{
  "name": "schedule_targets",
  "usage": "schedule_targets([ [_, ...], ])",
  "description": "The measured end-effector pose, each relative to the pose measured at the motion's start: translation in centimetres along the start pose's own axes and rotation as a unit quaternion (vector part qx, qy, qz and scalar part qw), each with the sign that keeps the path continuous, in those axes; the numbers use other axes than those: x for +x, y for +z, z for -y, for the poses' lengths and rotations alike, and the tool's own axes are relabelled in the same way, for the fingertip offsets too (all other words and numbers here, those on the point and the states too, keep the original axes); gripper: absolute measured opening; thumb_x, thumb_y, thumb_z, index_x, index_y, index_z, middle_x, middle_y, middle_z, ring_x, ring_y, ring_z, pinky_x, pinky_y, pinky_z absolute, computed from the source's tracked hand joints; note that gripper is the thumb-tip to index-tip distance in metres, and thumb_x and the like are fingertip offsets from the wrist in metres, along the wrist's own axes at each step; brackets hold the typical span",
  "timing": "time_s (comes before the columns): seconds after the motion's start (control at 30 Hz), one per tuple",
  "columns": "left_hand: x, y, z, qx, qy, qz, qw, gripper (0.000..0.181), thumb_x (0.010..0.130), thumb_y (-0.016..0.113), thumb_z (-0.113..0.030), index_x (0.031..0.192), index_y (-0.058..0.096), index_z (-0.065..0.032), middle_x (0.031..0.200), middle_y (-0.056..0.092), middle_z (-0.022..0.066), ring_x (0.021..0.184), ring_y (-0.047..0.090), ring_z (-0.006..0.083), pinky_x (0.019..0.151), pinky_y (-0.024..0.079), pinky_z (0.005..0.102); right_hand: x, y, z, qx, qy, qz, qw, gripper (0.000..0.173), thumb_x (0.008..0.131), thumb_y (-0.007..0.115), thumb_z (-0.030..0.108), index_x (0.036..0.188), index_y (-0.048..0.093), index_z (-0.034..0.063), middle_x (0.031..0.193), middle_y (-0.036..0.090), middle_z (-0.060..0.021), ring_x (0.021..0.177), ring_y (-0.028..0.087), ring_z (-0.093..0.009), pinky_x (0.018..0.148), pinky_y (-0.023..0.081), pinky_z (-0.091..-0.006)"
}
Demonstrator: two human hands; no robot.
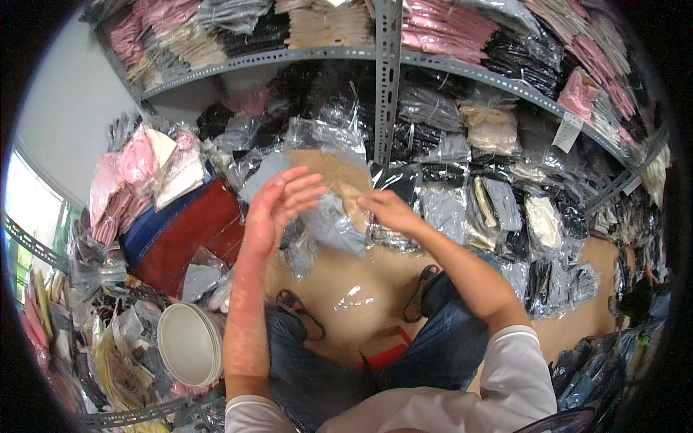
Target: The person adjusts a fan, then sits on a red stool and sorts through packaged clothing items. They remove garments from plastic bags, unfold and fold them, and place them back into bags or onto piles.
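Observation:
My left hand [279, 208] is raised with the palm turned sideways and the fingers apart, in front of a pile of plastic-wrapped garments. To its right my right hand [391, 210] has its fingers curled, with the thumb and fingertips at the edge of a tan folded garment [338, 170] in clear plastic; whether they pinch it cannot be told. A grey-blue piece in clear plastic [333, 224] lies between the hands, slightly blurred. Below, a red object [387, 354] is on the floor between my legs.
A metal shelf rail [260, 57] with stacked bagged garments runs above, joined to an upright post [385, 103]. Pink packs [138, 157] lie at left beside a dark red board [189, 233]. White stacked tubs [189, 343] stand lower left. Bagged garments [441, 208] cover the right.

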State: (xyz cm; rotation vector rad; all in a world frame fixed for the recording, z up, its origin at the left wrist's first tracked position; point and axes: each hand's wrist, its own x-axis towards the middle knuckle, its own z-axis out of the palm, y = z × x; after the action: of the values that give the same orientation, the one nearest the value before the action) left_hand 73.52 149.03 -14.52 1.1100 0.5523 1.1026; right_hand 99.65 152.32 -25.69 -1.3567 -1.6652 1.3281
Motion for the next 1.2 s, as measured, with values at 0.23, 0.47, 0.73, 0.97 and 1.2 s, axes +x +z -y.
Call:
schedule_targets([
  [0.23,-0.7,-8.5,7.3,0.32,0.003,-0.219,0.922,0.067,0.086,0.074,-0.03,0.135,0.042,0.0017,0.128,0.054,0.0205,0.117,0.054,0.0248,0.097,0.045,0.0362,-1.1,-2.0,2.6,0.261,0.026,0.027,0.965,0.03,0.097,0.059,0.027,0.112,0.061,0.0015,0.101,0.067,-0.0036,0.091,0.063,-0.012,0.08,0.051,-0.0296],
  [0.47,-0.9,-4.3,7.5,0.234,-0.02,-0.144,0.961,0.07,0.083,0.074,-0.037,0.132,0.043,0.0024,0.128,0.054,0.0125,0.113,0.053,0.019,0.097,0.043,0.0348,-1.8,-3.2,4.3,0.416,0.026,0.061,0.907,0.032,0.095,0.059,0.021,0.119,0.059,-0.0004,0.11,0.067,-0.009,0.096,0.066,-0.017,0.085,0.054,-0.0314],
  [0.73,0.7,-1.9,7.9,0.181,0.084,-0.291,0.935,0.025,0.091,0.069,-0.027,0.082,0.064,-0.0042,0.075,0.056,-0.0058,0.067,0.046,0.0039,0.056,0.037,0.0249,-1.8,-2.2,3.9,0.239,-0.086,-0.102,0.962,0.04,0.091,0.062,0.014,0.128,0.053,0.0006,0.125,0.058,-0.0147,0.108,0.061,-0.021,0.092,0.049,-0.0352],
  [0.97,0.0,-1.5,8.1,0.367,0.013,-0.261,0.893,0.026,0.091,0.068,-0.023,0.097,0.069,0.0023,0.088,0.07,0.0034,0.079,0.06,0.0085,0.073,0.048,0.0268,-3.1,-3.0,6.6,-0.285,-0.463,-0.289,0.788,0.058,0.079,0.07,0.01,0.134,0.052,0.0125,0.133,0.051,-0.016,0.122,0.049,-0.036,0.105,0.037,-0.0439],
  [1.2,-0.4,-1.4,9.5,0.436,0.02,-0.102,0.894,0.028,0.089,0.069,-0.019,0.104,0.068,0.0037,0.091,0.071,0.006,0.08,0.062,0.0108,0.075,0.049,0.0285,-2.0,-1.9,3.5,-0.256,-0.383,-0.066,0.885,0.074,0.078,0.073,0.022,0.144,0.041,0.0124,0.138,0.048,-0.0188,0.126,0.046,-0.038,0.108,0.034,-0.0463],
])
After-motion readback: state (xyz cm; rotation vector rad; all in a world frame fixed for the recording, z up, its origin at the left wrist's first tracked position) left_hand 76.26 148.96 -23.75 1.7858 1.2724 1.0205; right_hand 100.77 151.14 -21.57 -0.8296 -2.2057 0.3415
